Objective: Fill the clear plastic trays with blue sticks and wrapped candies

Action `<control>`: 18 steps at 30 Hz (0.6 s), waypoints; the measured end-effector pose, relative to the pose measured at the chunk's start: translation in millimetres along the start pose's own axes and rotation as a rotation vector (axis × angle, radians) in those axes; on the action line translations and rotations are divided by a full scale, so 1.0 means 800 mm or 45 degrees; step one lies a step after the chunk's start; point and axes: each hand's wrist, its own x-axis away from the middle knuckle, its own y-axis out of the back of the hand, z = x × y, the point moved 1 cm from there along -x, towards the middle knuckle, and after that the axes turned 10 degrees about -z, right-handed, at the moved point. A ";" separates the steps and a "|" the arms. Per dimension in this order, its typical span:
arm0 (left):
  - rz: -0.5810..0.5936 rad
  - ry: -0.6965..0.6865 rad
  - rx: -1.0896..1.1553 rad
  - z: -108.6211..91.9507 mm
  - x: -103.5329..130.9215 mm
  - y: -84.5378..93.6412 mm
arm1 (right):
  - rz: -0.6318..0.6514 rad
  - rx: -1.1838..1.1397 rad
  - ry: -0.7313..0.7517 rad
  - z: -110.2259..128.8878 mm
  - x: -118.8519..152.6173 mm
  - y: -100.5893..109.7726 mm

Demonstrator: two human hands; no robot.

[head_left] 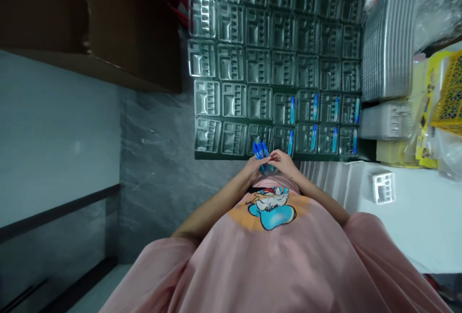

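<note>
Head view shows the dark green surface [225,156], with its near edge running just in front of the person's body. Rows of clear trays [207,97] cover it from this edge to the far side, and the trays are placed very close to each other.

The left hand [255,164] is at the near edge, and its fingers are closed around a bunch of blue pens [259,150]. The right hand [283,162] is just beside it, with fingers bent toward the bunch; they are small and dim here, so I cannot tell if they pinch a pen. Other blue pens lie in eight trays, in the two nearest rows on the right.

To the left of the surface, the grey floor [155,130] gives open room, but farther on this side a big cardboard box [133,34] stands in the way. On the right, a tall tray stack [388,43] and a lower tray stack [384,120] limit sideways movement. Beyond them are yellow packaging [429,111] and a yellow basket [449,96]. Nearer on the right, a small white tray [383,188] rests on a white table [422,217].
</note>
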 end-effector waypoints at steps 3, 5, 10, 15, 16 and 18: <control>0.009 0.058 0.039 -0.001 0.003 0.019 | 0.052 -0.010 -0.048 -0.002 -0.005 -0.015; -0.029 0.071 0.058 -0.002 0.004 0.034 | -0.019 0.061 -0.042 -0.002 -0.016 -0.017; -0.156 0.012 0.102 -0.010 0.003 0.062 | -0.373 0.430 0.028 0.008 -0.055 -0.015; -0.163 0.011 0.063 -0.017 0.002 0.066 | -0.400 0.669 0.042 0.010 -0.077 -0.017; -0.171 -0.004 0.060 -0.019 0.001 0.065 | -0.410 0.690 0.051 0.010 -0.077 -0.018; -0.193 -0.049 0.059 -0.023 0.001 0.062 | -0.435 0.683 0.088 0.012 -0.073 -0.023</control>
